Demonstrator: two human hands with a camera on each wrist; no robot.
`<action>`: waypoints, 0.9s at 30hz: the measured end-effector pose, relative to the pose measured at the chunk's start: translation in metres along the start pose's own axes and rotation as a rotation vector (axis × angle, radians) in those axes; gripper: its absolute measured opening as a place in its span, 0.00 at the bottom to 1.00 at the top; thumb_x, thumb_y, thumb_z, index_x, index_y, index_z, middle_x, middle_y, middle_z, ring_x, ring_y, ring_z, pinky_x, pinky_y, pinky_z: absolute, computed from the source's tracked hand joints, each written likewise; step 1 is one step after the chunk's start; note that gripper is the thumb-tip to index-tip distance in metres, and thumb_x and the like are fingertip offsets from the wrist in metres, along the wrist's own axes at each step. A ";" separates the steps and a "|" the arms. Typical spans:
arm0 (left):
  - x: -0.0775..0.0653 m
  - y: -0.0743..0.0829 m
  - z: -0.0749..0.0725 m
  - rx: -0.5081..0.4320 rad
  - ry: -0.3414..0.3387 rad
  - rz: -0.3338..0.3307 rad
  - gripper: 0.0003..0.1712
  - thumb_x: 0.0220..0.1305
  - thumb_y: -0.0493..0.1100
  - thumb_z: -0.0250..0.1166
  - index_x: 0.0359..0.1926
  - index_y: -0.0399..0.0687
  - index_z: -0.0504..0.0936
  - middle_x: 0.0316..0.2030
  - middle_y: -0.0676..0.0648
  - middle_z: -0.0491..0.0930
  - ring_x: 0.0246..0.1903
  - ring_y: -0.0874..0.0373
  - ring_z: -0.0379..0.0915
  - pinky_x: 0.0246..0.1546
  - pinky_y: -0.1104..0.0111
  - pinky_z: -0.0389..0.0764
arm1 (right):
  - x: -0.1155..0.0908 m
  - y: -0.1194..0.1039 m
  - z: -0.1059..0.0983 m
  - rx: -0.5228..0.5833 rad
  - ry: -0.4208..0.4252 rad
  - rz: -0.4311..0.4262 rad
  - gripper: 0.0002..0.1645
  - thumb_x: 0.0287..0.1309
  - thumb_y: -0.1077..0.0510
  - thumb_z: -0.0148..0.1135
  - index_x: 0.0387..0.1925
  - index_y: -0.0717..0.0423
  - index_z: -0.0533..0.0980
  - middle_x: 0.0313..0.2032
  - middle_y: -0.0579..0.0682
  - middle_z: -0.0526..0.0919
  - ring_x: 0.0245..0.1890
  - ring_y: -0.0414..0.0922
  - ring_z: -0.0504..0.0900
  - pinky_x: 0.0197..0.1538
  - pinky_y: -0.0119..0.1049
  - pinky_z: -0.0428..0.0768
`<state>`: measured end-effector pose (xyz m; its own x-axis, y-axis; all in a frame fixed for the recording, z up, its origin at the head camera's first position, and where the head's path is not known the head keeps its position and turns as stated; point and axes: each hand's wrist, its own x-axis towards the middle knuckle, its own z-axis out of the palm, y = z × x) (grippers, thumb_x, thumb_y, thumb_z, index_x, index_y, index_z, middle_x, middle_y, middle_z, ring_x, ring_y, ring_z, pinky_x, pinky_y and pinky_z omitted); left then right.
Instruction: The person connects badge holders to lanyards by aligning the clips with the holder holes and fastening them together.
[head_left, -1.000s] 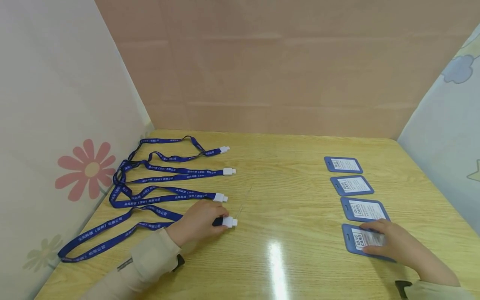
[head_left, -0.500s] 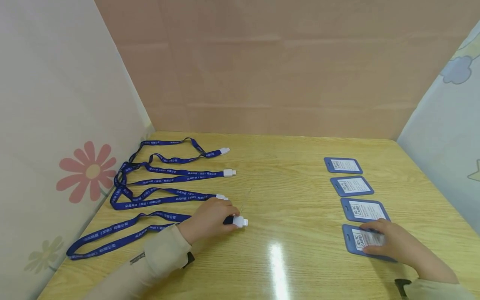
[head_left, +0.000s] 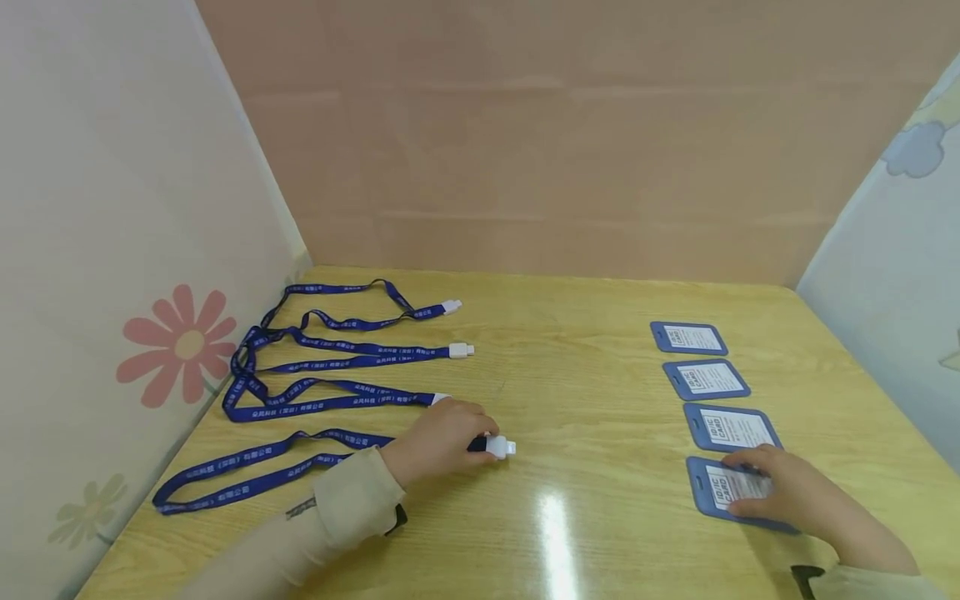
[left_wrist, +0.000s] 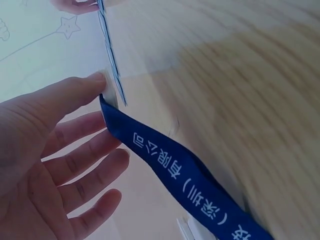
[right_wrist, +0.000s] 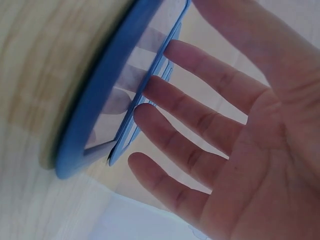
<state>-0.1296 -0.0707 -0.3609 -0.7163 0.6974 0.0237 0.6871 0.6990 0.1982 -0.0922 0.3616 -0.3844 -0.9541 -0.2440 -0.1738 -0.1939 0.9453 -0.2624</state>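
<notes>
My left hand (head_left: 442, 442) pinches the dark end of a blue lanyard (head_left: 225, 493) between thumb and forefinger, right behind its white plastic connector (head_left: 501, 447). In the left wrist view the lanyard's printed strap (left_wrist: 170, 157) trails away from the pinch, the other fingers loosely bent. On the table's right, my right hand (head_left: 795, 492) lies over the nearest blue ID card holder (head_left: 702, 487), thumb and fingers spread across its face and covering part of the card. The right wrist view shows those fingers (right_wrist: 175, 135) nearly straight, tips close at the holder (right_wrist: 75, 140).
Several more blue lanyards (head_left: 330, 402) with white connectors, like the farthest connector (head_left: 452, 307), lie behind the left hand. A column of more card holders (head_left: 733, 427) runs back from the right hand. Floral cloth (head_left: 97, 208) and a tan backdrop (head_left: 525, 150) enclose the wooden table (head_left: 585, 375).
My left hand has slid right across the table, drawing the nearest lanyard's connector toward the middle and its loop along behind. The right hand stays at the nearest card holder.
</notes>
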 end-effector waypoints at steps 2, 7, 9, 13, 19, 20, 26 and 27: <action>0.003 0.002 0.002 0.010 -0.004 0.014 0.16 0.55 0.53 0.67 0.41 0.51 0.85 0.36 0.54 0.84 0.33 0.65 0.76 0.41 0.69 0.76 | 0.000 0.001 0.000 0.000 -0.014 0.004 0.37 0.33 0.45 0.75 0.46 0.61 0.77 0.45 0.69 0.78 0.47 0.68 0.75 0.47 0.61 0.72; 0.010 0.008 0.007 0.037 -0.012 0.044 0.15 0.56 0.54 0.67 0.41 0.53 0.84 0.35 0.56 0.84 0.32 0.67 0.75 0.40 0.70 0.75 | -0.001 0.002 0.001 0.004 -0.018 -0.002 0.36 0.33 0.46 0.75 0.46 0.61 0.77 0.44 0.67 0.79 0.45 0.65 0.77 0.46 0.60 0.73; 0.013 0.010 0.008 0.048 -0.013 0.052 0.15 0.56 0.55 0.67 0.40 0.54 0.84 0.35 0.56 0.84 0.32 0.68 0.75 0.40 0.70 0.75 | 0.000 0.002 0.001 0.005 -0.016 -0.006 0.36 0.33 0.47 0.75 0.46 0.61 0.77 0.43 0.66 0.79 0.44 0.63 0.77 0.46 0.59 0.74; 0.017 0.013 0.009 0.056 -0.013 0.056 0.15 0.55 0.55 0.67 0.40 0.54 0.84 0.36 0.56 0.84 0.33 0.68 0.75 0.41 0.71 0.75 | 0.001 0.001 0.001 0.007 -0.015 -0.008 0.36 0.33 0.46 0.75 0.46 0.61 0.77 0.43 0.64 0.79 0.43 0.61 0.78 0.45 0.58 0.74; 0.025 0.016 0.014 0.058 -0.015 0.075 0.14 0.55 0.55 0.67 0.40 0.55 0.84 0.35 0.57 0.83 0.30 0.70 0.73 0.39 0.72 0.74 | 0.000 0.000 0.000 -0.005 -0.032 0.007 0.36 0.34 0.46 0.75 0.46 0.60 0.77 0.42 0.63 0.79 0.42 0.59 0.78 0.44 0.57 0.75; 0.026 0.016 0.015 0.059 -0.015 0.080 0.14 0.55 0.55 0.67 0.40 0.55 0.84 0.34 0.57 0.83 0.29 0.70 0.72 0.38 0.72 0.74 | 0.000 -0.001 0.000 -0.007 -0.035 0.010 0.36 0.34 0.46 0.75 0.46 0.60 0.77 0.42 0.63 0.79 0.42 0.59 0.78 0.44 0.57 0.75; 0.032 0.022 0.014 0.053 -0.022 0.094 0.14 0.56 0.55 0.66 0.40 0.55 0.84 0.32 0.57 0.82 0.27 0.70 0.68 0.38 0.73 0.73 | 0.002 0.000 0.000 -0.009 -0.026 0.007 0.36 0.33 0.46 0.75 0.45 0.60 0.77 0.42 0.64 0.79 0.42 0.61 0.78 0.45 0.58 0.74; 0.033 0.023 0.014 0.053 -0.028 0.091 0.14 0.56 0.55 0.66 0.40 0.55 0.84 0.33 0.57 0.82 0.27 0.70 0.68 0.38 0.73 0.73 | 0.002 0.000 0.000 -0.010 -0.022 0.007 0.36 0.33 0.46 0.75 0.45 0.60 0.77 0.42 0.64 0.79 0.42 0.61 0.78 0.45 0.58 0.74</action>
<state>-0.1355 -0.0292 -0.3689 -0.6477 0.7618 0.0117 0.7550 0.6397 0.1440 -0.0942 0.3611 -0.3851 -0.9504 -0.2416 -0.1961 -0.1893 0.9491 -0.2516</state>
